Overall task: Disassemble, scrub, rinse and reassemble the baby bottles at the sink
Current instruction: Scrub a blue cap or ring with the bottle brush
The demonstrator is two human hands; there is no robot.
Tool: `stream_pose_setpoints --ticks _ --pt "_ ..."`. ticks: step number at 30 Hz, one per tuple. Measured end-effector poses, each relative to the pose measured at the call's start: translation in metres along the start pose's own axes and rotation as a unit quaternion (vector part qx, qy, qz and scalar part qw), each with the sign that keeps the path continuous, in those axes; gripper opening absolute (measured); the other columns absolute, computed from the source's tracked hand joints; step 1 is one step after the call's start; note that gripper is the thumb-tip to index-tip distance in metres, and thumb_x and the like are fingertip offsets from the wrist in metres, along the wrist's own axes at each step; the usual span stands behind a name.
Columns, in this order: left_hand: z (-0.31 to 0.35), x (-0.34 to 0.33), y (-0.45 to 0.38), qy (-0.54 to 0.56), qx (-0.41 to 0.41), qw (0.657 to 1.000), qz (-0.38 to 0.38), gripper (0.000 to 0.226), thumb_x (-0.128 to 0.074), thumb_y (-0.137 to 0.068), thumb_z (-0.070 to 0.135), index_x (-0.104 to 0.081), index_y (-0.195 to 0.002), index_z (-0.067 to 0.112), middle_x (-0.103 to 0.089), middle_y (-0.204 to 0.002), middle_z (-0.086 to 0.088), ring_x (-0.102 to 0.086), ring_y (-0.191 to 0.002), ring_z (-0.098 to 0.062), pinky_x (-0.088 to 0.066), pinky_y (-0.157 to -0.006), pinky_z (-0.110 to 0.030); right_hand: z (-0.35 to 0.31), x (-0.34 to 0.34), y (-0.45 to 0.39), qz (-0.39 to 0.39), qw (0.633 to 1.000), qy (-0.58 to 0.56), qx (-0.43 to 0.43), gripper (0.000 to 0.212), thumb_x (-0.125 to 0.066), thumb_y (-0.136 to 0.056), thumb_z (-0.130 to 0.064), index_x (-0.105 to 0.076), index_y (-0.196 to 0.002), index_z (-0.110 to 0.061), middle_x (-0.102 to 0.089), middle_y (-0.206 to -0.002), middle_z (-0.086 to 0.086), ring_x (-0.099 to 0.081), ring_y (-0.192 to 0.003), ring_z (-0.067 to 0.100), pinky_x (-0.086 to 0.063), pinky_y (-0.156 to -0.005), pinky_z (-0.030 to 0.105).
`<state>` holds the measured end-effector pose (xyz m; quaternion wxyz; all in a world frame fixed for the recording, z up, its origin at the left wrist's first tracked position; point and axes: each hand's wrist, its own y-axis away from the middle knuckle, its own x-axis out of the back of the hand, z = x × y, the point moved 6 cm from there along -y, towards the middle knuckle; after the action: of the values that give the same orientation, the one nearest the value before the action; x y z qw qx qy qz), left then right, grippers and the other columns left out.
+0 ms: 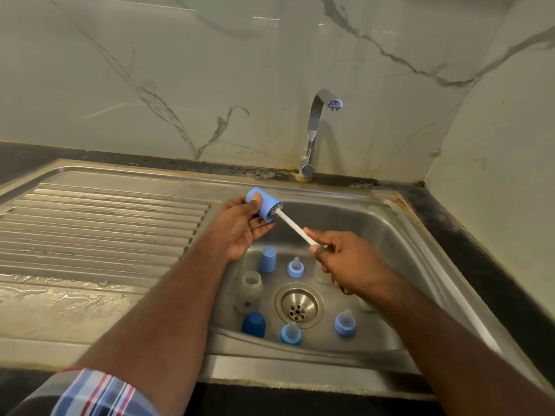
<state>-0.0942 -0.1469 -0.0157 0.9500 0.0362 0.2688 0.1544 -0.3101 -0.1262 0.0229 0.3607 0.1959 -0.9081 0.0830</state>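
Cap (262, 204) gripped between left thumb and fingers (264, 228).

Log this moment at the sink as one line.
step: scrubbing | left hand: holds light blue cap | right hand: brush inside cap | tap: off

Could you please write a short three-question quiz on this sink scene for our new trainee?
1. True or false: water runs from the tap.
2. Which hand holds the brush?
3. What is being scrubbed: A) light blue cap B) clear bottle C) dark blue cap?

Key: 1 false; 2 the right hand, while the left hand grips the cap; 3 A.
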Motion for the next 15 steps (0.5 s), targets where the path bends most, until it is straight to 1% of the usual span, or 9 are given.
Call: stream_pose_setpoints --ticks 1,2,4,6,8,10,12,14,15 --pt "-0.001 0.000 0.000 -0.003 0.002 1.000 -0.002 0.032 -0.058 -0.101 0.017 -0.054 -0.128 0.000 -0.070 -0.120 -0.024 -0.073 -0.104 -0.033 -0.062 -0.085 -0.043 -0.002 -0.004 0.000 -0.003 0.999 0.037 0.010 0.041 -0.052 -0.102 -0.028 -0.054 -0.140 -0.043 -0.052 -0.063 -0.016 -0.048 -0.040 -0.001 -0.035 -0.044 0.014" --pt "-0.001 0.000 -0.001 -0.005 0.001 1.000 -0.004 0.032 -0.058 -0.101 0.017 -0.053 -0.129 0.000 -0.069 -0.120 -0.024 -0.073 -0.103 -0.032 -0.063 -0.083 -0.042 -0.002 -0.008 0.000 -0.017 0.999 0.047 0.011 0.041 -0.052 -0.102 -0.029 -0.053 -0.140 -0.044 -0.051 -0.062 -0.016 -0.048 -0.040 -0.001 -0.035 -0.045 0.014" --pt "0.001 0.001 -0.002 -0.011 -0.007 1.000 0.000 0.032 -0.059 -0.101 0.017 -0.054 -0.129 0.000 -0.069 -0.119 -0.023 -0.074 -0.096 -0.029 -0.064 -0.078 -0.039 -0.003 -0.013 0.004 -0.068 0.997 -0.021 -0.010 0.040 -0.052 -0.102 -0.027 -0.053 -0.139 -0.044 -0.053 -0.063 -0.008 -0.044 -0.040 0.003 -0.037 -0.042 0.021" --pt "0.002 0.003 -0.003 -0.004 -0.018 1.000 0.015 0.030 -0.060 -0.101 0.018 -0.056 -0.125 0.000 -0.070 -0.114 -0.022 -0.075 -0.088 -0.027 -0.064 -0.071 -0.036 -0.002 -0.011 0.007 -0.114 0.988 -0.103 -0.031 0.040 -0.052 -0.103 -0.023 -0.055 -0.138 -0.042 -0.053 -0.065 0.001 -0.041 -0.042 0.009 -0.035 -0.038 0.021" --pt "0.003 0.003 -0.003 0.012 -0.027 0.999 0.033 0.029 -0.061 -0.100 0.017 -0.057 -0.124 0.000 -0.071 -0.111 -0.023 -0.075 -0.086 -0.029 -0.063 -0.069 -0.037 0.001 -0.004 0.008 -0.122 0.983 -0.128 -0.039 0.040 -0.052 -0.103 -0.021 -0.056 -0.138 -0.039 -0.052 -0.066 0.003 -0.040 -0.043 0.009 -0.033 -0.037 0.021" --pt "0.006 0.005 -0.003 0.029 -0.036 0.998 0.050 0.026 -0.060 -0.101 0.016 -0.057 -0.123 0.002 -0.071 -0.112 -0.023 -0.074 -0.090 -0.031 -0.064 -0.074 -0.041 0.006 0.004 0.007 -0.113 0.984 -0.134 -0.044 0.039 -0.052 -0.103 -0.019 -0.058 -0.136 -0.038 -0.053 -0.066 0.004 -0.040 -0.043 0.010 -0.033 -0.037 0.021" --pt "0.007 0.008 -0.003 0.031 -0.042 0.997 0.061 0.018 -0.059 -0.102 0.017 -0.058 -0.117 0.007 -0.071 -0.113 -0.020 -0.073 -0.094 -0.029 -0.061 -0.085 -0.044 0.009 0.006 0.009 -0.111 0.985 -0.125 -0.045 0.038 -0.052 -0.103 -0.019 -0.058 -0.136 -0.038 -0.054 -0.067 0.005 -0.041 -0.043 0.010 -0.034 -0.037 0.022" --pt "0.008 0.007 -0.001 0.000 -0.044 0.997 0.066 0.013 -0.061 -0.102 0.020 -0.059 -0.112 0.012 -0.071 -0.111 -0.016 -0.072 -0.095 -0.027 -0.056 -0.095 -0.049 0.011 0.005 0.009 -0.111 0.986 -0.116 -0.044 0.039 -0.052 -0.103 -0.019 -0.057 -0.137 -0.037 -0.054 -0.067 0.005 -0.042 -0.043 0.010 -0.035 -0.038 0.023" --pt "0.008 0.005 0.003 -0.014 -0.048 0.996 0.071 0.011 -0.062 -0.101 0.022 -0.060 -0.108 0.014 -0.071 -0.109 -0.013 -0.071 -0.093 -0.026 -0.054 -0.097 -0.050 0.011 0.006 0.009 -0.106 0.987 -0.115 -0.043 0.039 -0.053 -0.102 -0.019 -0.057 -0.137 -0.037 -0.055 -0.067 0.005 -0.042 -0.043 0.010 -0.036 -0.038 0.023"
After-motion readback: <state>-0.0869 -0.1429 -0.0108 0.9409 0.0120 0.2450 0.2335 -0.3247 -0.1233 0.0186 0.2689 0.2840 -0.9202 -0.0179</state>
